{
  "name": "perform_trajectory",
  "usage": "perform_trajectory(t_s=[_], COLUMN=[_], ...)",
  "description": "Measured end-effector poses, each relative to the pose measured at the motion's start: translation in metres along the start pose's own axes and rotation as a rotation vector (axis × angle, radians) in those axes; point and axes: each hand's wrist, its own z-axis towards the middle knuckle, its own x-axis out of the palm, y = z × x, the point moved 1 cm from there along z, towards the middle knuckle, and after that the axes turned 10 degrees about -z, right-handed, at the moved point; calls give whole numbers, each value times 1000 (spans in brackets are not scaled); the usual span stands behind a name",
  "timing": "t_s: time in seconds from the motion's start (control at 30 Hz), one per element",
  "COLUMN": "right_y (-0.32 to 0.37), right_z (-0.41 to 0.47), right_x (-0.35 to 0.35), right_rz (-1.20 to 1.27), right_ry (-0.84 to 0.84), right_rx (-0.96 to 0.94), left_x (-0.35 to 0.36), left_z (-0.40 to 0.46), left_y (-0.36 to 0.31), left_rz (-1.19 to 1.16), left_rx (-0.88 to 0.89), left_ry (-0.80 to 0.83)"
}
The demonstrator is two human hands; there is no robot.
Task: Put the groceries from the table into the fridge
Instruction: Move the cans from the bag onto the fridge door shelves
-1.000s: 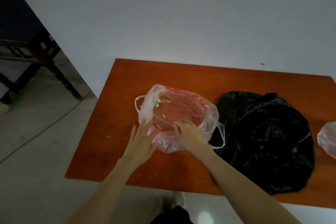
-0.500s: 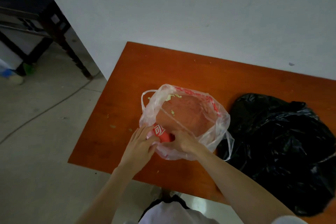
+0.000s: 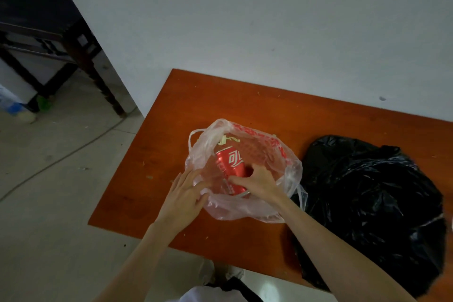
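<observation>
A clear plastic bag (image 3: 282, 169) with red print lies open on the orange-brown table (image 3: 186, 110). Inside it a red soda can (image 3: 229, 163) with white lettering lies tilted, top end pointing away from me. My right hand (image 3: 259, 182) reaches into the bag and grips the can's near end with curled fingers and thumb. My left hand (image 3: 185, 197) rests on the bag's near left rim, fingers spread over the plastic. A few pale green scraps stick to the bag's far side.
A large crumpled black plastic bag (image 3: 367, 203) lies on the table right of the clear one. A white wall runs behind the table. Dark wooden furniture (image 3: 49, 32) stands at the far left over a grey tiled floor (image 3: 49, 203).
The can was pressed under plastic at the bag's near edge; now it lies inside the open bag in my right hand's grip. My left hand has slid to the bag's rim.
</observation>
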Motion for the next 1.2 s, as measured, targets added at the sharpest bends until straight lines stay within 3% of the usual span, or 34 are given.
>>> perform_trajectory(t_s=[0.17,0.37,0.5,0.77,0.97,1.2], right_y=[6,-8,-17,-59,-97,-126], right_z=[-24,-77,-129,-251,-358,-503], right_x=[-46,-77,-87,-77,-38,19], right_rz=[393,1065,1361,1394,1206,1015], right_ry=[-155,-280,-418,-878,-1187,-1537], right_rx=[-68,-92,-284,-241,-51,174], left_x=[-26,-49,-50,-40,-1,37], left_z=[23,70,83,60,10,-104], left_y=[-25,-74,-116,-198,-277,-384], left_rz=[1,80,66,8,-65,-110], left_rx=[36,274,448,814,1064,1326], left_ry=[-2,30,75,263,389,508])
